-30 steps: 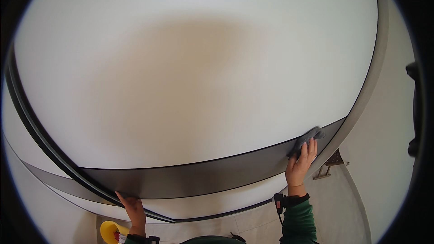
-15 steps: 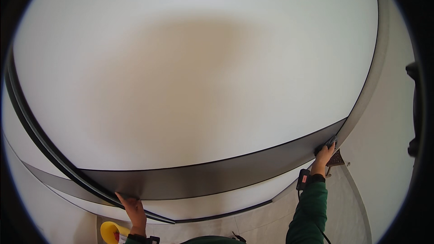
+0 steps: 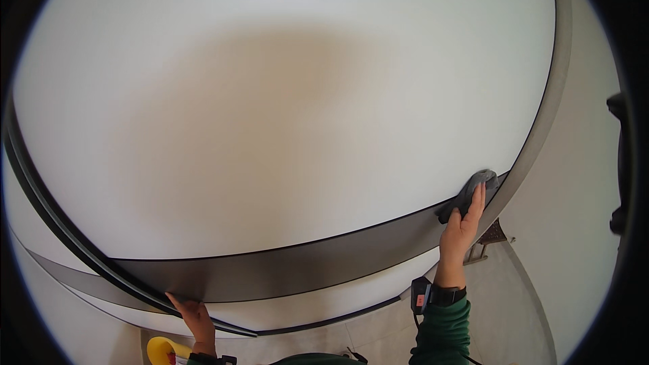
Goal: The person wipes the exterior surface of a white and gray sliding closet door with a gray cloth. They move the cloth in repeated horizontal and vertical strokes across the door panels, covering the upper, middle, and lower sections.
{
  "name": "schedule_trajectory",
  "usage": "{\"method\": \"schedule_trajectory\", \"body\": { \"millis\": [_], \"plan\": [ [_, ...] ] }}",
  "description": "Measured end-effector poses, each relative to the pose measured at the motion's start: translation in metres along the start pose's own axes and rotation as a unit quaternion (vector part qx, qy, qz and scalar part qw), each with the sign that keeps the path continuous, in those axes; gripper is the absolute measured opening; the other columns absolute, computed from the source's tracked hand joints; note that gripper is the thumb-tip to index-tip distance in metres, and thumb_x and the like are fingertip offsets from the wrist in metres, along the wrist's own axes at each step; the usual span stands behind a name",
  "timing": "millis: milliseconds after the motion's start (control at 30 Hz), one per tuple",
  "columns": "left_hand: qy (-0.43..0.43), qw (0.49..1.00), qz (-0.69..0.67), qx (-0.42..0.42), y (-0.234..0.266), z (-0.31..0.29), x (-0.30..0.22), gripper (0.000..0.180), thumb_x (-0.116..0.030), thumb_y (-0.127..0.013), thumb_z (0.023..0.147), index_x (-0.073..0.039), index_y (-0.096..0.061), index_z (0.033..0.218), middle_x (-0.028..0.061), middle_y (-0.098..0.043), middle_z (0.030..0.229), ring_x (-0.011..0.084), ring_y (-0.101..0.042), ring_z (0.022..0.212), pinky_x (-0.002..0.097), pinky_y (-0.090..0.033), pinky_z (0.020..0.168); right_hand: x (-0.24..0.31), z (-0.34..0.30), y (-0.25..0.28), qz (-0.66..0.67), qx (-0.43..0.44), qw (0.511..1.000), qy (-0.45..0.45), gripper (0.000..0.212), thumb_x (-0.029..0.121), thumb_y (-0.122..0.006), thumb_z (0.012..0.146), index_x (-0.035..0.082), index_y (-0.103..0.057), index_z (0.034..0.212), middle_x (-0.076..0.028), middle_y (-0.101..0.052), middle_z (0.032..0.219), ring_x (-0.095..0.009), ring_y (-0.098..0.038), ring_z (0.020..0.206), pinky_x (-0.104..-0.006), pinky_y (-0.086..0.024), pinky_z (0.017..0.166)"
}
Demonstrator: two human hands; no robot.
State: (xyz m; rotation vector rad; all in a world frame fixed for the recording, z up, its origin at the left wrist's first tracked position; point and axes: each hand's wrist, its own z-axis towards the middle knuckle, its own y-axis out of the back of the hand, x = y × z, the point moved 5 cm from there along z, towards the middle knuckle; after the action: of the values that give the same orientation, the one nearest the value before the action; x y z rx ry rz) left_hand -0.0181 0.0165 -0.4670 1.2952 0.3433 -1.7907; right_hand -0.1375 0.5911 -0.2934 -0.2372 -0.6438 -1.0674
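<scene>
A tall white door (image 3: 284,128) with a dark grey-brown band (image 3: 291,274) across it fills most of the view. My right hand (image 3: 460,226) presses a dark grey cloth (image 3: 481,177) against the band's upper border, near the door's right edge. The cloth is bunched under the fingers and partly hidden by them. Low on the left, my left hand (image 3: 193,318) rests where the band meets the door's black left edge (image 3: 74,233). One of its fingers stretches up and left on the surface; the others hardly show.
Below the door lies a pale tiled floor (image 3: 378,330). At the bottom left is a yellow container (image 3: 162,350). A brown woven piece of furniture (image 3: 495,232) shows beyond the right edge. A beige frame (image 3: 551,101) and a plain wall (image 3: 574,162) border the door on the right.
My right hand and the cloth have moved up and slightly left, from the middle of the band to its upper border. My left hand stays at the left edge.
</scene>
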Motion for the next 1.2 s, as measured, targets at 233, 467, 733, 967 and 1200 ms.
{"method": "schedule_trajectory", "body": {
  "millis": [233, 467, 733, 967, 1200],
  "plan": [
    [-0.001, 1.000, 0.002, 0.004, -0.002, -0.003, -0.011, 0.096, 0.011, -0.051, 0.075, -0.014, 0.002, 0.152, 0.0069, -0.052, 0.086, 0.0169, -0.051, 0.078, 0.0266, -0.046, 0.074, -0.044, -0.066, -0.020, -0.038, -0.035, 0.995, -0.080, 0.064, -0.009, -0.037, 0.077, -0.003, -0.031, 0.141, -0.022, -0.028, 0.148, -0.036, -0.028, 0.137, -0.0411, -0.022, 0.113],
    [-0.003, 1.000, 0.021, 0.008, 0.001, -0.001, -0.009, 0.097, 0.010, -0.051, 0.076, -0.013, 0.003, 0.152, 0.0066, -0.052, 0.085, 0.0162, -0.052, 0.076, 0.0263, -0.046, 0.074, -0.097, -0.162, -0.039, 0.225, -0.033, 0.876, -0.426, 0.067, -0.009, -0.042, 0.078, -0.003, -0.027, 0.144, -0.018, -0.036, 0.142, -0.031, -0.037, 0.132, -0.0324, -0.026, 0.110],
    [-0.007, 1.000, 0.012, 0.011, 0.002, 0.000, -0.002, 0.098, 0.009, -0.054, 0.076, -0.012, 0.004, 0.152, 0.0049, -0.051, 0.082, 0.0153, -0.051, 0.074, 0.0256, -0.045, 0.072, 0.065, -0.066, -0.019, -0.022, 0.056, 0.998, 0.017, 0.062, -0.007, -0.051, 0.080, -0.002, -0.034, 0.139, -0.023, -0.031, 0.145, -0.040, -0.033, 0.132, -0.0454, -0.029, 0.107],
    [-0.006, 1.000, 0.017, 0.012, 0.000, -0.001, -0.005, 0.098, 0.010, -0.054, 0.077, -0.012, 0.004, 0.152, 0.0055, -0.052, 0.083, 0.0154, -0.051, 0.075, 0.0263, -0.045, 0.071, 0.162, -0.161, -0.057, 0.007, 0.205, 0.932, 0.297, 0.038, -0.004, -0.059, 0.075, 0.008, -0.064, 0.110, -0.017, -0.051, 0.125, -0.041, -0.042, 0.118, -0.0538, -0.037, 0.100],
    [-0.011, 0.999, 0.009, 0.033, 0.002, 0.000, -0.001, 0.098, 0.009, -0.055, 0.077, -0.010, 0.006, 0.151, 0.0052, -0.054, 0.083, 0.0155, -0.053, 0.076, 0.0268, -0.047, 0.073, 0.081, -0.096, -0.036, -0.079, 0.052, 0.974, 0.204, 0.049, -0.011, -0.047, 0.080, 0.005, -0.053, 0.126, -0.018, -0.045, 0.135, -0.036, -0.039, 0.127, -0.0510, -0.032, 0.106]
  ]
}}
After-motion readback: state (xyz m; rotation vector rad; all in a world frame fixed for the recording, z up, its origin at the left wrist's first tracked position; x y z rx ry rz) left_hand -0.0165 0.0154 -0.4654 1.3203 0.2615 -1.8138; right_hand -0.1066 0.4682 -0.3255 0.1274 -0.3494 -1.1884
